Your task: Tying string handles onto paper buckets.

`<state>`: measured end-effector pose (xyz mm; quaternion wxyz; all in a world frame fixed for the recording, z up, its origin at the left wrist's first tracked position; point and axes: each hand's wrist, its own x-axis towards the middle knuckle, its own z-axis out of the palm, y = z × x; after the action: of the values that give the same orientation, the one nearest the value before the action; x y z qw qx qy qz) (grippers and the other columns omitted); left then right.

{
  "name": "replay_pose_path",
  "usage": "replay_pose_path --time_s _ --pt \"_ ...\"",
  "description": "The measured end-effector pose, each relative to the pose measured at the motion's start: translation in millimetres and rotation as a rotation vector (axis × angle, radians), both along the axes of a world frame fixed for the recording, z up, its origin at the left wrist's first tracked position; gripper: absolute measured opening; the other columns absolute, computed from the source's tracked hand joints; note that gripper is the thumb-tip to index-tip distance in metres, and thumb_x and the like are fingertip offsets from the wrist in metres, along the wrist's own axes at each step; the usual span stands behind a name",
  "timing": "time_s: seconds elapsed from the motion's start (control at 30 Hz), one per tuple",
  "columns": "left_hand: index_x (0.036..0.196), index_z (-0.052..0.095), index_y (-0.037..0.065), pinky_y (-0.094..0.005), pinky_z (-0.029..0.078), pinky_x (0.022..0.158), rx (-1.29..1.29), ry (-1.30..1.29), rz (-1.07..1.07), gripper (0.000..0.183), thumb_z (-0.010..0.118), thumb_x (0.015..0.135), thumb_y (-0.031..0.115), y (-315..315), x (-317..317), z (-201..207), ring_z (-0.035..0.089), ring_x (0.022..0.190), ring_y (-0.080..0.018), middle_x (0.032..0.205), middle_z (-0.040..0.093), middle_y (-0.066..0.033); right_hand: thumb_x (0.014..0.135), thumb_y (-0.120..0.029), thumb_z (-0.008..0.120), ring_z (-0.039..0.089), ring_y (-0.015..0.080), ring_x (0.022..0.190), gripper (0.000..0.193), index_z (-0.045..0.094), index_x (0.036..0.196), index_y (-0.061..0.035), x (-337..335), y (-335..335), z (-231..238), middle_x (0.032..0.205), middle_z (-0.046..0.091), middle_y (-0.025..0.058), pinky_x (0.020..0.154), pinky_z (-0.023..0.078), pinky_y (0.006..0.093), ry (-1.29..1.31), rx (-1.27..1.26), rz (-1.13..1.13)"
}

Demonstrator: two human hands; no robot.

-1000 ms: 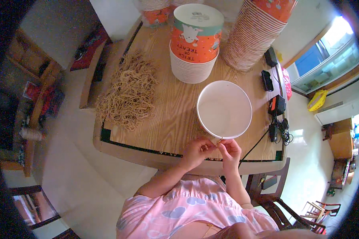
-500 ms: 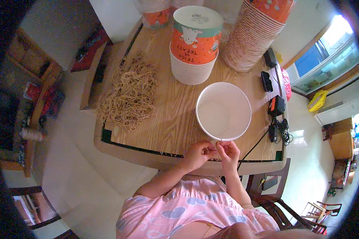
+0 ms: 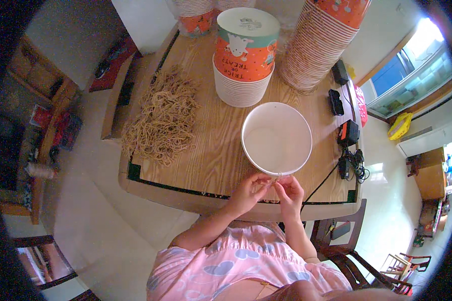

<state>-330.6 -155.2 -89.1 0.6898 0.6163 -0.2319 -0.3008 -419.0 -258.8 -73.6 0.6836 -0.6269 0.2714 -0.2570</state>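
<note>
Head: hands (image 3: 246, 195) (image 3: 290, 193) between bucket (image 3: 276, 138) and table edge (image 3: 186, 200)

By the left of two wide fisheye cameras worn on the person's head, the scene is viewed from above, with the lens tilted down and forward. The brown wood-grain tabletop (image 3: 218, 145) is framed centrally at close range, and the round white paper bucket (image 3: 276, 139) is looked into. The wearer's pink cloth garment with blue-grey shapes (image 3: 246, 258) is caught nearest, at the lower edge. Straight lines (the tabletop's front edge, for instance) are bowed, and a bright window (image 3: 423, 41) is shown farther off, upper right.
</note>
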Motion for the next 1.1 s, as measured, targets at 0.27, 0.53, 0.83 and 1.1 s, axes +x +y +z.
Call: replay_pose_path --time_s 0.27,0.53,0.83,1.1 --pt "0.093 0.063 0.002 -0.0262 0.048 0.073 -0.050 0.044 0.007 0.015 0.062 0.081 0.012 -6 0 4 0.058 0.086 -0.0147 0.091 0.060 -0.0071 0.077 0.004 0.060 0.054 0.0105 0.078 0.008 0.056 0.083 -0.0006 -8 1 2 0.082 0.057 0.0031 0.072 0.043 0.0221 0.031 0.006 0.053" --pt "0.089 0.063 0.001 -0.0237 0.046 0.073 -0.083 0.302 -0.032 0.017 0.063 0.081 0.016 -7 1 4 0.058 0.079 -0.0102 0.083 0.064 -0.0029 0.088 -0.008 0.050 0.054 0.0113 0.080 0.011 0.056 0.086 0.0009 -12 -1 -1 0.084 0.058 0.0044 0.073 0.043 0.0229 -0.042 0.015 0.050" --pt "0.088 0.063 0.004 -0.0213 0.046 0.067 -0.051 0.183 -0.055 0.014 0.065 0.079 0.014 -6 0 8 0.056 0.075 -0.0069 0.082 0.063 -0.0008 0.086 -0.003 0.049 0.054 0.0117 0.084 0.008 0.055 0.090 0.0018 -12 2 -1 0.088 0.057 0.0047 0.076 0.042 0.0230 -0.046 -0.011 0.055" --pt "0.089 0.064 0.003 -0.0200 0.046 0.066 0.006 0.076 -0.020 0.013 0.063 0.080 0.011 -1 0 9 0.055 0.071 -0.0058 0.081 0.063 -0.0007 0.083 0.001 0.052 0.054 0.0124 0.088 0.012 0.054 0.095 0.0013 -11 2 0 0.091 0.056 0.0054 0.079 0.042 0.0236 -0.086 0.001 0.077"
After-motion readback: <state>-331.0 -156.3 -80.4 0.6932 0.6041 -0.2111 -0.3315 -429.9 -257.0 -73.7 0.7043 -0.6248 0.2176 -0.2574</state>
